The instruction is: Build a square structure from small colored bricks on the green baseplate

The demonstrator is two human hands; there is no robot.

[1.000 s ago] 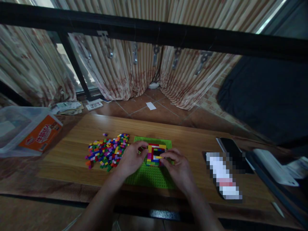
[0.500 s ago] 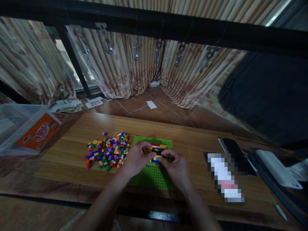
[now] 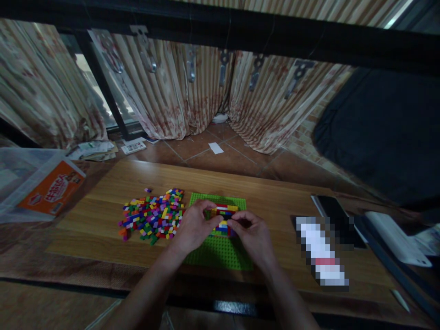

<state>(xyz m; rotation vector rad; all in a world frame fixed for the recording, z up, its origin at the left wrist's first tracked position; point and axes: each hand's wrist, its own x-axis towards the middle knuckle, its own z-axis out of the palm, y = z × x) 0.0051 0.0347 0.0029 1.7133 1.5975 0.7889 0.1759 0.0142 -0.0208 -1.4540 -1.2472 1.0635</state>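
Observation:
A green studded baseplate [image 3: 227, 256] lies on the wooden table, bearing a low structure of coloured toy bricks [image 3: 227, 208] in red, yellow, blue and white. From the left, my left hand [image 3: 197, 224] curls round the structure, its thumb on the near wall beside a pale brick. Opposite it, my right hand [image 3: 252, 231] has thumb and forefinger closed together at the structure's right side. Both sets of fingertips nearly meet over the near wall and partly cover it. A heap of loose toy bricks [image 3: 156, 217] spreads just left of the baseplate.
At the table's [image 3: 103, 233] right end lie a black phone-like device [image 3: 335, 217] and a blurred-out item [image 3: 319, 252]. A clear plastic bin [image 3: 20, 188] with an orange label stands at the left. A dark bar [image 3: 220, 27] with metal hooks crosses above, before striped curtains.
My fingers have shifted slightly at the near wall; a little more of its blue and red bricks shows. The whole view has tilted marginally.

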